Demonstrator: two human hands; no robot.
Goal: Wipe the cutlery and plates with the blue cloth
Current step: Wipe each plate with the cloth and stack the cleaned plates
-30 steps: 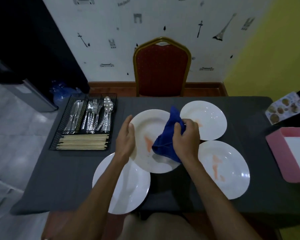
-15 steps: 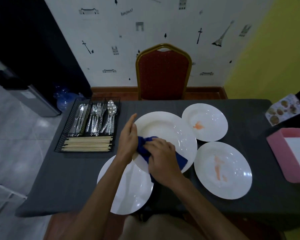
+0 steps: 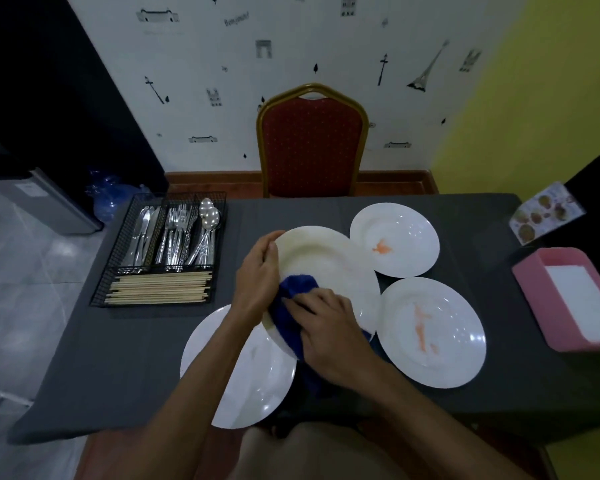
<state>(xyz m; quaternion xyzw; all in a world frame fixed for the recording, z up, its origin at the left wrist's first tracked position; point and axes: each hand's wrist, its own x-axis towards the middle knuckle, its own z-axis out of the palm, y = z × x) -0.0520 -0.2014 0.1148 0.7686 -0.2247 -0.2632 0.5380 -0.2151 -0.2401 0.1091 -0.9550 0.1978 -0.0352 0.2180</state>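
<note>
My left hand (image 3: 257,271) grips the left rim of a white plate (image 3: 329,261) held tilted above the dark table. My right hand (image 3: 329,327) presses the blue cloth (image 3: 293,306) onto the plate's near part; the cloth hangs over the plate's near edge. A plate with an orange smear (image 3: 395,239) lies at the back right. Another orange-stained plate (image 3: 433,332) lies at the right. A fourth white plate (image 3: 239,368) sits near the front edge, partly under my left forearm. The cutlery (image 3: 174,237) lies in a black wire tray (image 3: 111,271) at the left.
Wooden chopsticks (image 3: 160,289) fill the tray's front section. A pink box (image 3: 565,303) stands at the table's right edge, a printed card (image 3: 544,216) behind it. A red chair (image 3: 312,143) faces me across the table (image 3: 136,358).
My right hand swept the cloth from the plate's far right edge down to its near left part. The orange smear on the held plate is gone.
</note>
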